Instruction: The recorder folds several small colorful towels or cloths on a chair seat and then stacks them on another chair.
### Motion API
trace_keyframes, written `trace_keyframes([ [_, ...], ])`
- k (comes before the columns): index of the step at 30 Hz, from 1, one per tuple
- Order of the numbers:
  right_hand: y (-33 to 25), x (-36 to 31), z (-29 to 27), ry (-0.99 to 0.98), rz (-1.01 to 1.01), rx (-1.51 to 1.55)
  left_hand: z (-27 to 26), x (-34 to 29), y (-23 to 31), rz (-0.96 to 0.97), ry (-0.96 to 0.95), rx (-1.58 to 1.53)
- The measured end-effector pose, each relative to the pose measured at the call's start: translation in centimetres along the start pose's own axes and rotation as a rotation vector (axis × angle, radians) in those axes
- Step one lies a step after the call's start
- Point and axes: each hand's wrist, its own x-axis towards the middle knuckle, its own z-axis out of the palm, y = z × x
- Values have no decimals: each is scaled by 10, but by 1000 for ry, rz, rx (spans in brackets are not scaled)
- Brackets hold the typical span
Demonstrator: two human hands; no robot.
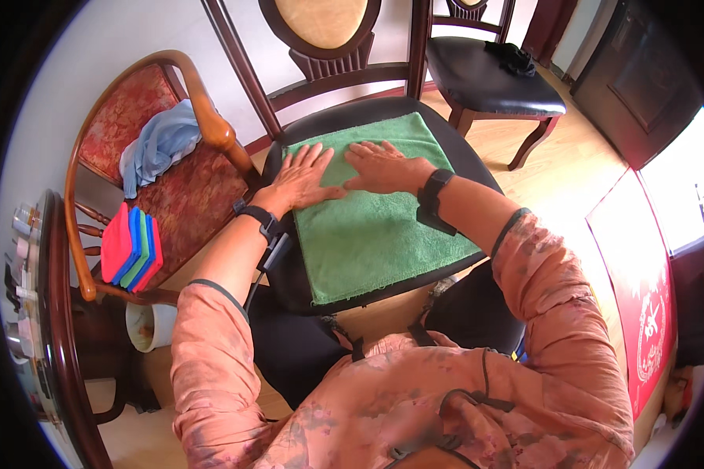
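A green cloth [383, 234] lies spread out flat on the black seat of a wooden chair [477, 168] in front of me. My left hand [301, 181] rests on the cloth's left side near its far left corner, palm down with the fingers spread. Close beside it, my right hand [387, 168] lies on the far middle of the cloth, fingers stretched out and pointing left. Both hands hold nothing. Each wrist wears a black strap, and the cloth's near edge reaches the front of the seat.
To the left, an armchair [203, 187] with red patterned upholstery bears a light blue garment [160, 144] and a stack of folded red, blue and green cloths [133, 246]. A white bucket [152, 327] stands below. Another black-seated chair [493, 78] and a red mat [630, 281] are at the right.
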Motion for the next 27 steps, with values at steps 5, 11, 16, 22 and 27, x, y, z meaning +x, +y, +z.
trace_keyframes([
  [5,48,-16,-4,4,182,-20,14,-2,-19,-1,55,-100],
  [11,89,-41,2,54,288,19,21,-3,-27,-35,102,-112],
  [16,90,-48,2,67,350,-9,24,-9,-34,-105,112,-125],
  [22,93,-47,-13,8,360,-7,18,-19,-42,-92,63,-176],
  [27,50,-23,-20,143,209,-65,0,-11,-34,-34,108,-75],
])
